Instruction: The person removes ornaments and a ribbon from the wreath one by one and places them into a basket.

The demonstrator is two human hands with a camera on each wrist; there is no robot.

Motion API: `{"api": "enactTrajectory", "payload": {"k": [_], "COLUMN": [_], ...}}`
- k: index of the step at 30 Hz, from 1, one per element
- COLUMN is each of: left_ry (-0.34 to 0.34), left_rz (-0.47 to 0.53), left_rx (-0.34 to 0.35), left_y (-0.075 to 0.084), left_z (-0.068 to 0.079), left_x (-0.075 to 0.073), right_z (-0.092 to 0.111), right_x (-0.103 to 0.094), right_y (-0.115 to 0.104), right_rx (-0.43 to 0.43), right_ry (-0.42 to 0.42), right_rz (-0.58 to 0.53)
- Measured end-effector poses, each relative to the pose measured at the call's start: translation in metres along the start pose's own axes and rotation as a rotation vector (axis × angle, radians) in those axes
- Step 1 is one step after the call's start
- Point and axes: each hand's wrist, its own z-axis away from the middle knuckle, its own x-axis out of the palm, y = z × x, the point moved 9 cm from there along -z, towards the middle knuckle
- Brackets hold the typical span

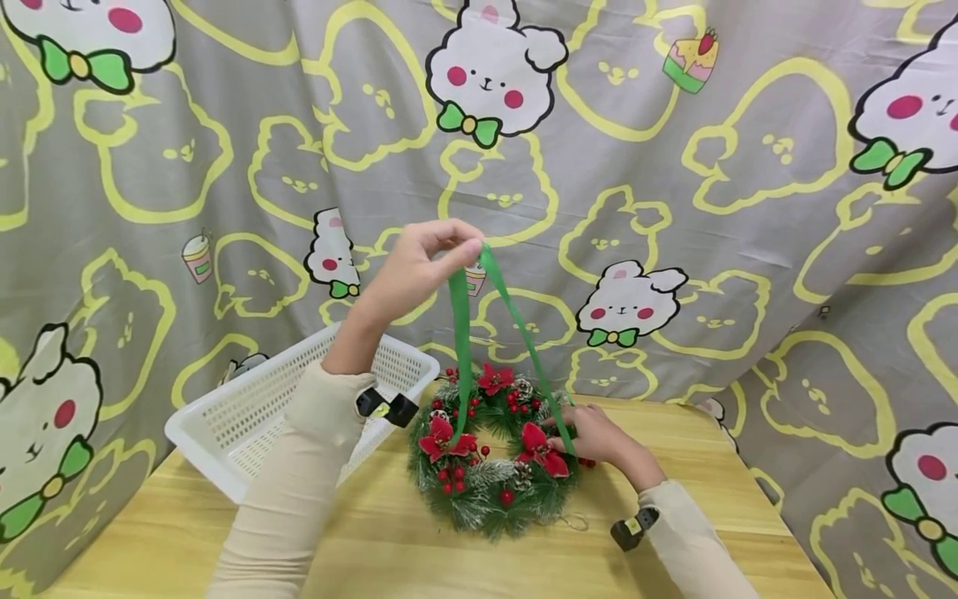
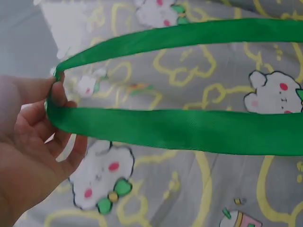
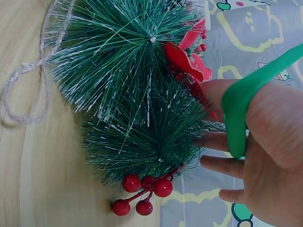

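Observation:
A Christmas wreath (image 1: 494, 507) of frosted green pine, red poinsettias, berries and pinecones lies on the table. Above it, my left hand (image 1: 422, 270) pinches a green ribbon (image 1: 461, 333) between thumb and fingers. The ribbon hangs from there in two strands down to the wreath, and in the left wrist view it forms a loop. My right hand (image 1: 599, 437) grips the wreath's right side, thumb beside a red poinsettia (image 3: 184, 59). Its thumb and index fingertips are hidden in the greenery. One ribbon strand crosses this hand.
A white perforated plastic basket (image 1: 224, 433) stands at the left behind my left forearm. A loop of twine (image 3: 28, 118) lies at the wreath's near right edge. Behind the wooden table (image 1: 674, 516) hangs a grey cartoon-print curtain (image 1: 636, 225).

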Motion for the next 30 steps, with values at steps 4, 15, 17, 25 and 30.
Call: {"api": "enactTrajectory", "payload": {"k": [4, 15, 17, 25, 30], "left_ry": [0.158, 0.438, 0.425, 0.480, 0.553], "left_rz": [0.066, 0.243, 0.217, 0.213, 0.262], "left_rx": [-0.061, -0.087, -0.089, -0.109, -0.121], "left_y": [-0.020, -0.049, -0.049, -0.055, -0.055], "left_z": [0.005, 0.017, 0.018, 0.021, 0.026], "left_x": [-0.029, -0.081, -0.082, -0.109, -0.129], "right_z": [0.001, 0.003, 0.003, 0.004, 0.004], "right_x": [0.002, 0.003, 0.003, 0.006, 0.005], "right_y": [0.000, -0.003, -0.003, -0.001, -0.001], "right_rx": [0.008, 0.011, 0.011, 0.018, 0.014], "right_ry": [0.004, -0.008, -0.002, -0.006, 0.001], "right_rz": [-0.004, 0.020, 0.022, -0.001, 0.000]}}
